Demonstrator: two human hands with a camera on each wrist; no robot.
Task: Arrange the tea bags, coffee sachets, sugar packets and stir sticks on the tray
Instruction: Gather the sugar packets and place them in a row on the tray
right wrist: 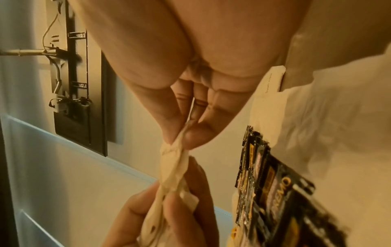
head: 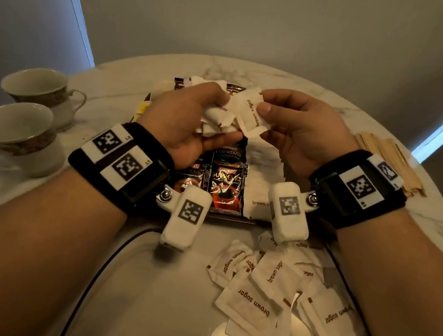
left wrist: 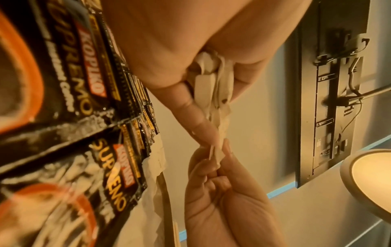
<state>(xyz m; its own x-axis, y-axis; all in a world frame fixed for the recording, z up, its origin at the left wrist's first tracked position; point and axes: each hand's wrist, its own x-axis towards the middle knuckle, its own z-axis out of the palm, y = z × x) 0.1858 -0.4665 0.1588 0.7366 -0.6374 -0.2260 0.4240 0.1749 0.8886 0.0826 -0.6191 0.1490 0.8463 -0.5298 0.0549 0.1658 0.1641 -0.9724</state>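
Note:
My left hand [head: 193, 117] grips a bunch of white brown sugar packets [head: 216, 118] above the tray [head: 232, 219]. My right hand [head: 287, 120] pinches one packet [head: 251, 114] from that bunch between thumb and fingers. The left wrist view shows the bunch [left wrist: 211, 80] in my left hand and the right hand [left wrist: 217, 167] pinching its end. The right wrist view shows the pinched packet [right wrist: 173, 167] running down to the left hand [right wrist: 169, 217]. Black coffee sachets [head: 225, 185] lie in rows on the tray, with a row of sugar packets [head: 262, 174] to their right. Wooden stir sticks [head: 388, 161] lie on the table at right.
Several loose brown sugar packets [head: 267, 298] lie on the near table at right. Two teacups [head: 18, 134] stand at the left of the round marble table [head: 141, 84]. A black cable [head: 101, 270] crosses the near table.

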